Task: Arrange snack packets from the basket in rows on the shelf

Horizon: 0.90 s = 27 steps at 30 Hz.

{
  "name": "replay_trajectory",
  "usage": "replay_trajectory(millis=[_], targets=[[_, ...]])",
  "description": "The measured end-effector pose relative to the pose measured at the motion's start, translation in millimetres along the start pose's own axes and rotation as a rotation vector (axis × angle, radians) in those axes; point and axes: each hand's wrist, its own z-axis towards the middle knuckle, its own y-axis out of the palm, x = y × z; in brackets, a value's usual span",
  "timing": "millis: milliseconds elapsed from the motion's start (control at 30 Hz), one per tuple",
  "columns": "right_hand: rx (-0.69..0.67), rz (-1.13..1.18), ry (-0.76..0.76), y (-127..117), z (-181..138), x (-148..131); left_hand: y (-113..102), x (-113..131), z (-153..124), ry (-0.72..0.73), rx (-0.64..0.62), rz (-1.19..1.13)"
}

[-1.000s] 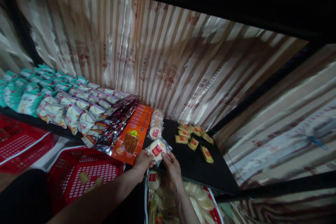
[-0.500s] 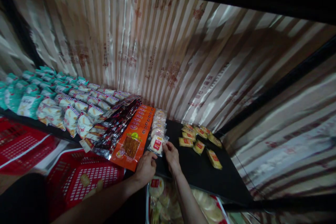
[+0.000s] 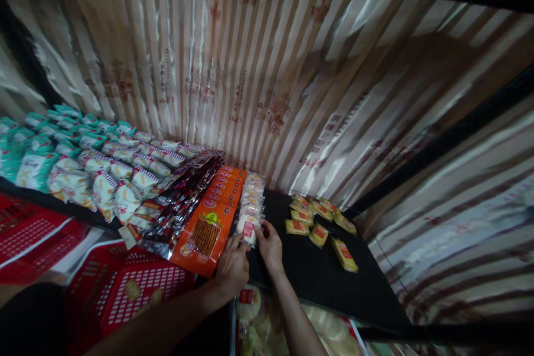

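A row of round white rice cracker packets (image 3: 252,200) in clear wrap runs from front to back on the black shelf (image 3: 300,283). Both hands are at the front rice cracker packet (image 3: 247,229), which has a red label. My left hand (image 3: 233,264) has its fingers closed at the packet's lower left edge. From the right, my right hand (image 3: 270,247) pinches the packet's side. Just left of the row lies a flat orange snack bag (image 3: 212,217) picturing brown sticks. Hidden under the fingers are parts of the front packet's edges.
Small yellow packets (image 3: 319,222) lie on the shelf's right. White snack bags (image 3: 129,167) and green bags (image 3: 37,150) fill the left. Below are a red basket (image 3: 125,289) and a container of round packets (image 3: 250,317). A striped sheet (image 3: 258,83) hangs behind.
My left hand's fingers have moved up onto the front rice cracker packet's lower edge. My right hand stays at its right side. The view has shifted slightly.
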Motion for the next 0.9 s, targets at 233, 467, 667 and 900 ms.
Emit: replay_trajectory(millis=[233, 467, 667, 900], targets=[[-0.050, 0.068, -0.027, 5, -2, 5, 5, -4, 3, 0.012, -0.075, 0.093], [-0.042, 0.016, -0.007, 6, -1, 3, 11, -10, 6, 0.033, -0.065, 0.065], [-0.028, -0.020, -0.005, 7, 0, -1, 14, -17, 14, 0.036, -0.051, 0.028], [-0.008, -0.129, -0.032, 10, 5, -5, 11, -15, 20, 0.049, -0.044, 0.053]])
